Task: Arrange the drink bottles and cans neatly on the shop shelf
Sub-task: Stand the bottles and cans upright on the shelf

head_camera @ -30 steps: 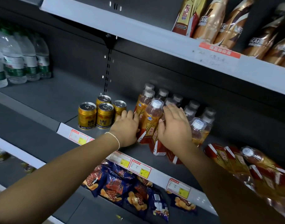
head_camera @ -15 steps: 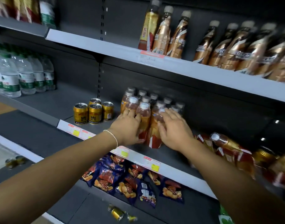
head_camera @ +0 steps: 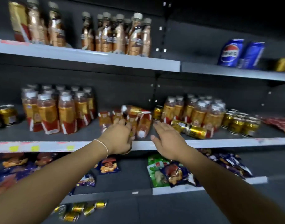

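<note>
On the middle shelf (head_camera: 219,143), orange tea bottles with red labels stand in a tidy group on the left (head_camera: 57,110) and in another on the right (head_camera: 195,110). Between them several of the same bottles lie toppled in a heap (head_camera: 143,122). My left hand (head_camera: 119,139) reaches over the left side of the heap with its fingers stretched onto the bottles. Just right of the heap my right hand (head_camera: 167,139) hovers with spread fingers and holds nothing. Two gold cans (head_camera: 191,129) lie on their sides beyond it, and one gold can (head_camera: 157,112) stands upright behind.
Gold cans stand in a block at the right (head_camera: 240,123) and a few at the far left (head_camera: 6,114). The upper shelf carries brown coffee bottles (head_camera: 119,34) and blue cola cans (head_camera: 232,52). Snack bags (head_camera: 167,173) lie on the shelf below.
The view has swung right along the shelf. Both hands left the upright bottles they were pressing together and now reach toward the toppled heap.
</note>
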Motion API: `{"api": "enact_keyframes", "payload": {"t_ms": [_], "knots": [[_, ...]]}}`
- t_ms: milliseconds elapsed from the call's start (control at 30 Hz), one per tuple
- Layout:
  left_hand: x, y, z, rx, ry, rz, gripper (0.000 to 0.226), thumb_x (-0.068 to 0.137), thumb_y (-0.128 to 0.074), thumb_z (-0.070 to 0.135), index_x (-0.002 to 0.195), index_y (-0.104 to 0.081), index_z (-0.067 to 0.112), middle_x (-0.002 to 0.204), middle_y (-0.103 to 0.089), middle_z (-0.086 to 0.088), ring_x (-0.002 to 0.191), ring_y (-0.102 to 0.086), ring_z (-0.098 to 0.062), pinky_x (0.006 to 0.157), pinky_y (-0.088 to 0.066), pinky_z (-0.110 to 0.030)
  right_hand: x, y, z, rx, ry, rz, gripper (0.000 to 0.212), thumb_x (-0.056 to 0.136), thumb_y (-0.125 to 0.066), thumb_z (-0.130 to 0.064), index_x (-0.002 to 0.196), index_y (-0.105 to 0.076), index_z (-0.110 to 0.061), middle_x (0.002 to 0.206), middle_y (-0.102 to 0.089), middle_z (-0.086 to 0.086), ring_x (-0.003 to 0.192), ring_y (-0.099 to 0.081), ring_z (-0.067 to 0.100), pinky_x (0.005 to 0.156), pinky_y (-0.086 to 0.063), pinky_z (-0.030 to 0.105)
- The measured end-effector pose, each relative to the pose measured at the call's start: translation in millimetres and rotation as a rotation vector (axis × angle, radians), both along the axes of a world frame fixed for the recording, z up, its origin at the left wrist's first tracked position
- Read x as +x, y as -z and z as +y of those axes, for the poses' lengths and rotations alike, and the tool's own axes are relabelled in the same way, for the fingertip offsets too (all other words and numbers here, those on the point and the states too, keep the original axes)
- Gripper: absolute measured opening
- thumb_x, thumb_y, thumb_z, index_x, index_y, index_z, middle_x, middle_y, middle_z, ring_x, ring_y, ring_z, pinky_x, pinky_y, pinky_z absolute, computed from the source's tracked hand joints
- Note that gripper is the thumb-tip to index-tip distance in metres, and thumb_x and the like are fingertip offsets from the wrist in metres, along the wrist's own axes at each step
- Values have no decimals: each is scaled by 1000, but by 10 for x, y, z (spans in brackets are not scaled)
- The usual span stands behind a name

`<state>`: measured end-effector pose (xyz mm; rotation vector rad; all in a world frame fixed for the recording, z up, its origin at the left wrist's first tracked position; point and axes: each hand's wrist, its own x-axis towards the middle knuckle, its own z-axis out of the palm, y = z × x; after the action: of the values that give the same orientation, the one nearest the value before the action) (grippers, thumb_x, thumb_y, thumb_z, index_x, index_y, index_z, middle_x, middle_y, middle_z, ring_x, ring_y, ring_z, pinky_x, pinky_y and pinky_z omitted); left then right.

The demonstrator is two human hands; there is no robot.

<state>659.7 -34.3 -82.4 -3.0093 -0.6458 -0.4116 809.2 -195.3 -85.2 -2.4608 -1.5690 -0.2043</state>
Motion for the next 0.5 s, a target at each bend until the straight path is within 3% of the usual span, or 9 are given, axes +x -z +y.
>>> {"api": "enact_keyframes", "payload": {"t_ms": [200, 500], "knots": [[692, 38, -827, -11, 185, -5, 56, 95, -48, 43, 139, -39, 9, 128, -45, -16, 124, -36, -33, 101, -40, -42, 410, 45, -1184, 29, 184, 23, 62, 106, -32, -45, 158, -20, -15, 164, -22, 5, 151, -16, 20, 123, -14, 34], [1498, 78, -1818, -31, 455, 40, 58, 96, -49, 46, 138, -39, 9, 126, -44, -13, 122, -36, -30, 101, -41, -43, 725, 213, -2479, 73, 498, 80, 61, 105, -33, -44, 158, -23, -16, 164, -24, 6, 151, -17, 21, 122, -13, 32]]}}
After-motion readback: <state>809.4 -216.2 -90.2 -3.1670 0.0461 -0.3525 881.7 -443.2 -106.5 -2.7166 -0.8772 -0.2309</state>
